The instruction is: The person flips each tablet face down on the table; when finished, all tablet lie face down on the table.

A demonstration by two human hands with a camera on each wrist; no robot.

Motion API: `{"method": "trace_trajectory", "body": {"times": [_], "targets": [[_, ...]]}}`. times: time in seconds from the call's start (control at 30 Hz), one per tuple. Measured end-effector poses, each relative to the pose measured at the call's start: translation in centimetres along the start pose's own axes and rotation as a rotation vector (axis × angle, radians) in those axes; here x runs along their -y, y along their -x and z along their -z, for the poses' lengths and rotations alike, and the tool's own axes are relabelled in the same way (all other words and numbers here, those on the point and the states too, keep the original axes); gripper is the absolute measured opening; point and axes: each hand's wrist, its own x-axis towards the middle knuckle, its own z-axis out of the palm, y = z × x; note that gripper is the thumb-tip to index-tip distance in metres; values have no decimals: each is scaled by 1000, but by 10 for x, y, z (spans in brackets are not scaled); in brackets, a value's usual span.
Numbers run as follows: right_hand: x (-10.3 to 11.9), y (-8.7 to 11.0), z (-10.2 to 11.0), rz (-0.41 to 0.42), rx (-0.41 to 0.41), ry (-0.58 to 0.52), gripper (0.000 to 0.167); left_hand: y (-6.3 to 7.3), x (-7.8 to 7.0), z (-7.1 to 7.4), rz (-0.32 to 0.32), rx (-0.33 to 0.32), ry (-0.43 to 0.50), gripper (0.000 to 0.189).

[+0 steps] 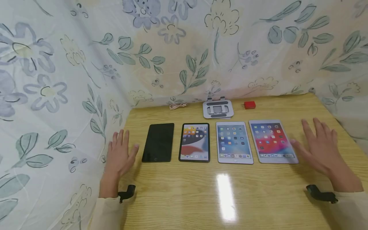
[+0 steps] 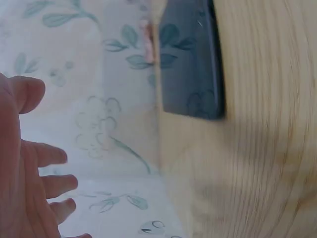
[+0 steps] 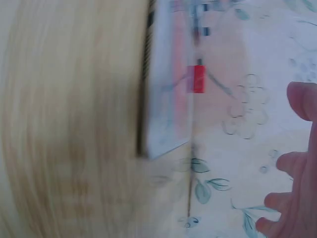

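Note:
Flat on the wooden table lie a black tablet with a dark screen (image 1: 158, 142), a dark-framed tablet with a lit screen (image 1: 194, 142), a white tablet (image 1: 234, 142) with a blue screen and another white tablet (image 1: 273, 141) with a red and blue screen. My left hand (image 1: 119, 153) is beside the black tablet, fingers spread, holding nothing; the left wrist view shows that tablet (image 2: 190, 59) apart from the fingers. To the right of the row, my right hand (image 1: 322, 148) has its fingers extended and its thumb near the rightmost tablet (image 3: 168, 99). Nothing is in its grasp.
Behind the tablets are a folded grey stand (image 1: 218, 103), a red plug adapter (image 1: 249, 105) and a bundled pale cable (image 1: 178, 106). Floral cloth (image 1: 172, 57) hangs along the back and left of the table (image 1: 178, 195). A bright reflection falls on the table's front part.

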Motion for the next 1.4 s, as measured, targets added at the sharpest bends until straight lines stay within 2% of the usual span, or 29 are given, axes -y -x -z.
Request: {"method": "trace_trajectory", "body": {"times": [0.17,0.4,0.53,0.67,0.77,0.9,1.13,1.23,1.4], "targets": [[13,17,6,-34,-29,-109,87,13,-16,-4,4,-47,127,80],[39,41,18,-103,-37,-304,86,27,-42,-11,80,-4,421,80],[52,51,26,-135,-27,-390,85,30,-62,-15,109,1,498,83],[63,52,35,-185,-59,-391,88,29,-85,-15,91,-28,570,86],[71,49,43,-257,-85,-352,91,24,-105,-14,37,-45,667,84],[76,47,53,-334,-91,-351,88,13,-130,-13,-49,-37,846,78],[70,37,67,-318,-58,-430,78,-16,-172,-13,-157,-52,1100,64],[66,32,72,-310,-53,-474,74,-28,-190,-13,-189,-1,1172,60],[60,19,80,-296,3,-477,73,-47,-220,-18,-205,154,1289,59]]}}
